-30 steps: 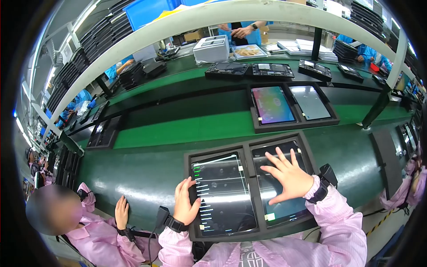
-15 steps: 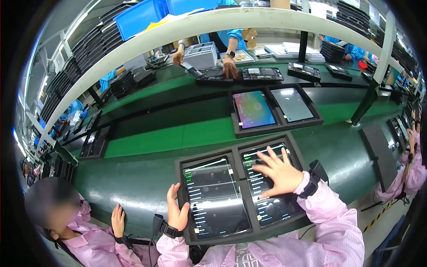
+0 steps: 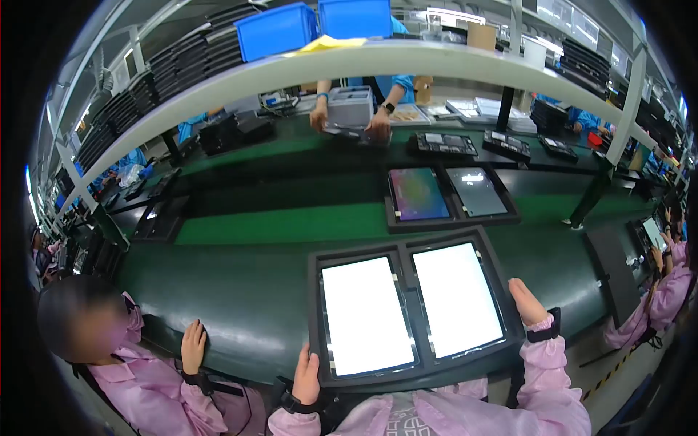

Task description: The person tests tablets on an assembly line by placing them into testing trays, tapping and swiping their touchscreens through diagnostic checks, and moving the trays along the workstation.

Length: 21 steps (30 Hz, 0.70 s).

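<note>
Head view: two tablets, the left one (image 3: 369, 317) and the right one (image 3: 458, 301), lie face up before me with their screens lit plain white. Each sits in its own compartment of a dark tray (image 3: 315, 305), with a divider between them, and the tray lies at the near edge of the green bench (image 3: 233, 291). My left hand (image 3: 306, 376) is upright beside the tray's near left corner, fingers extended and close together, clasping nothing that I can see; whether it presses on the tray wall I cannot tell. My right hand (image 3: 528, 303) stands just beside the tray's right edge, fingers straight and together, with nothing in its grasp; I cannot make out whether it touches the wall.

Toward the bench's far edge, a second tray (image 3: 454, 225) carries a tablet with a colourful screen (image 3: 419, 195) and, to its right, one with a grey screen (image 3: 476, 192). Nearer the bench's right end lies a dark board (image 3: 614, 276). At the near edge to my left, a co-worker's hand (image 3: 193, 348) rests on the bench. Across from me, another person's hands (image 3: 376, 127) hold a dark device (image 3: 349, 132), blurred.
</note>
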### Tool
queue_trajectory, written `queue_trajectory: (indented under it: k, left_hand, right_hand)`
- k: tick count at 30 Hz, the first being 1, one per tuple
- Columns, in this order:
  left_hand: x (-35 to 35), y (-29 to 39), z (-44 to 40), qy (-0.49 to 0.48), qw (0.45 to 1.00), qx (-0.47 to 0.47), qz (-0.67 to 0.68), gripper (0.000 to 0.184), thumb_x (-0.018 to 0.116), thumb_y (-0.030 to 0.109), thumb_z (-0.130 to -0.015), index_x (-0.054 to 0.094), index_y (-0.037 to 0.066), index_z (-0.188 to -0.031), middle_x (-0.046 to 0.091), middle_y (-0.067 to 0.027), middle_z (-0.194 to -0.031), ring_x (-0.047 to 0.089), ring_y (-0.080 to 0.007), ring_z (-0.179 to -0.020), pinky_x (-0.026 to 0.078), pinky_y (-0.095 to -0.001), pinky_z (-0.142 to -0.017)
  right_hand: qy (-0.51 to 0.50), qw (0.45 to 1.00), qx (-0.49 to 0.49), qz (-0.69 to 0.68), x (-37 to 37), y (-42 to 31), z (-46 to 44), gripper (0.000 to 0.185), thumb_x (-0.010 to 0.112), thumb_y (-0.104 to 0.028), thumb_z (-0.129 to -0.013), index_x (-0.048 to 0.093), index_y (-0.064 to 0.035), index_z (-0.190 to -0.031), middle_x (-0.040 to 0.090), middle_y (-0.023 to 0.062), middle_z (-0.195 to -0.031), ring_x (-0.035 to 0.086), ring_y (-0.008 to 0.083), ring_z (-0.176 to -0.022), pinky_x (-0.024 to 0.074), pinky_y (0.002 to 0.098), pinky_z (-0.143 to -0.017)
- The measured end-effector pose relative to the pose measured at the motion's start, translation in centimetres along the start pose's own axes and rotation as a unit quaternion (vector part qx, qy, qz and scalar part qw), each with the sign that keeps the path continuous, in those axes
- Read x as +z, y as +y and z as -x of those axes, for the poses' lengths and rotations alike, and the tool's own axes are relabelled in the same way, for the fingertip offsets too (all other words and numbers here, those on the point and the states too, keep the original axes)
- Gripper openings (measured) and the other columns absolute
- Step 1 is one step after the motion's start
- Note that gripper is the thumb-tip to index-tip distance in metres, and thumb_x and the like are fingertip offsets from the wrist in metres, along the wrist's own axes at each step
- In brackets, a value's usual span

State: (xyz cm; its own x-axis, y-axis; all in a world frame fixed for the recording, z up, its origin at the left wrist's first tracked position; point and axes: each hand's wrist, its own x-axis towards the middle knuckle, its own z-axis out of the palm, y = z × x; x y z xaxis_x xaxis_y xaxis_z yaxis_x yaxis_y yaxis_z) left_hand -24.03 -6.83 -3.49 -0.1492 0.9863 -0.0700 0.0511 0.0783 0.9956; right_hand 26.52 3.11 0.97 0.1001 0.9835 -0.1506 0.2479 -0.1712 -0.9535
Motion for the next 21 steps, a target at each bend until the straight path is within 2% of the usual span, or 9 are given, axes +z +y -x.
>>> queue_trajectory:
  k: [2, 3, 4, 5, 6, 7, 9, 14, 21]
  left_hand:
    - [-1.0, -1.5, -0.5, 0.03, 0.994, -0.018, 0.104, 0.053, 0.038, 0.034, -0.106, 0.038, -0.006, -0.142, 0.054, -0.0149, -0.132, 0.052, -0.02, -0.119, 0.038, -0.0314, -0.104]
    - [-2.1, -1.6, -0.8, 0.008, 0.974, -0.024, 0.223, 0.057, 0.034, 0.041, -0.106, 0.041, -0.005, -0.14, 0.057, -0.0136, -0.13, 0.054, -0.0207, -0.118, 0.04, -0.0322, -0.103]
    - [-3.3, -1.6, -0.8, -0.014, 0.941, -0.032, 0.336, 0.062, 0.03, 0.048, -0.106, 0.045, -0.003, -0.137, 0.059, -0.0123, -0.128, 0.056, -0.0214, -0.117, 0.041, -0.0331, -0.102]
    - [-4.3, -1.4, -0.8, 0.04, 0.932, -0.04, 0.357, 0.076, 0.026, 0.063, -0.1, 0.052, -0.001, -0.131, 0.063, -0.0107, -0.124, 0.06, -0.0227, -0.112, 0.048, -0.0352, -0.096]
    - [-5.2, -0.2, -0.7, 0.051, 0.933, -0.038, 0.353, 0.076, 0.026, 0.063, -0.1, 0.052, -0.001, -0.131, 0.063, -0.0107, -0.124, 0.06, -0.0227, -0.112, 0.048, -0.0352, -0.096]
    - [-5.8, 1.8, -0.6, 0.094, 0.904, -0.061, 0.412, 0.078, 0.029, 0.068, -0.097, 0.054, 0.002, -0.129, 0.065, -0.0092, -0.118, 0.063, -0.022, -0.101, 0.051, -0.0357, -0.081]
    - [-7.8, 2.4, -0.4, 0.15, 0.832, -0.056, 0.532, 0.079, 0.034, 0.075, -0.092, 0.057, 0.006, -0.123, 0.067, -0.0084, -0.108, 0.065, -0.0223, -0.083, 0.053, -0.0352, -0.064]
    - [-11.0, -0.4, 1.9, 0.203, 0.836, -0.056, 0.507, 0.073, 0.037, 0.069, -0.094, 0.05, 0.003, -0.123, 0.061, -0.0187, -0.118, 0.061, -0.0309, -0.093, 0.05, -0.0423, -0.08]
    - [-8.6, -3.3, 4.7, 0.1, 0.9, -0.08, 0.418, 0.046, 0.041, 0.04, -0.102, 0.043, 0.006, -0.134, 0.063, -0.0232, -0.112, 0.065, -0.0309, -0.09, 0.052, -0.0414, -0.074]
  right_hand:
    - [0.004, 0.99, -0.04, -0.135, 1.8, -3.0, 1.8, 0.028, 0.045, -0.031, -0.105, 0.051, -0.0043, -0.103, 0.048, -0.0006, -0.092, 0.044, 0.0085, -0.088, 0.0393, 0.0233, -0.086]
    - [-0.004, 0.995, -0.089, -0.052, 1.2, -2.2, 1.3, 0.025, 0.051, -0.019, -0.1, 0.048, -0.0051, -0.12, 0.055, 0.003, -0.102, 0.051, 0.0108, -0.092, 0.0426, 0.0261, -0.088]
    - [-0.01, 0.994, -0.092, -0.054, 2.9, -4.9, 2.1, 0.025, 0.051, -0.019, -0.1, 0.048, -0.0051, -0.12, 0.055, 0.003, -0.102, 0.051, 0.0108, -0.092, 0.0426, 0.0261, -0.088]
    - [-0.053, 0.987, -0.085, -0.124, 5.3, -9.5, 4.0, 0.035, 0.053, -0.013, -0.096, 0.044, -0.0069, -0.129, 0.057, 0.0067, -0.109, 0.055, 0.0139, -0.096, 0.0447, 0.0283, -0.089]
    - [-0.098, 0.973, -0.074, -0.195, 7.2, -12.2, 4.8, 0.048, 0.056, -0.007, -0.092, 0.039, -0.0087, -0.138, 0.059, 0.0104, -0.115, 0.058, 0.0169, -0.1, 0.0467, 0.0305, -0.09]
    - [-0.113, 0.962, -0.056, -0.24, 8.4, -12.2, 3.8, 0.069, 0.059, -0.001, -0.086, 0.028, -0.0134, -0.148, 0.059, 0.0166, -0.124, 0.061, 0.0219, -0.107, 0.0492, 0.0336, -0.092]
    - [-0.13, 0.953, -0.071, -0.264, 12.4, -13.6, 2.0, 0.066, 0.057, 0.0, -0.087, 0.031, -0.0129, -0.147, 0.059, 0.0151, -0.122, 0.06, 0.0209, -0.106, 0.0491, 0.0331, -0.092]
    - [-0.171, 0.934, -0.106, -0.294, 24.6, -15.7, -3.2, 0.065, 0.057, 0.002, -0.089, 0.031, -0.0114, -0.146, 0.058, 0.0142, -0.12, 0.06, 0.0201, -0.103, 0.0502, 0.0326, -0.089]
    - [-0.123, 0.946, -0.118, -0.276, 41.2, -13.8, -8.5, 0.067, 0.06, -0.001, -0.086, 0.029, -0.007, -0.146, 0.049, 0.0199, -0.128, 0.054, 0.0267, -0.112, 0.0472, 0.0363, -0.094]
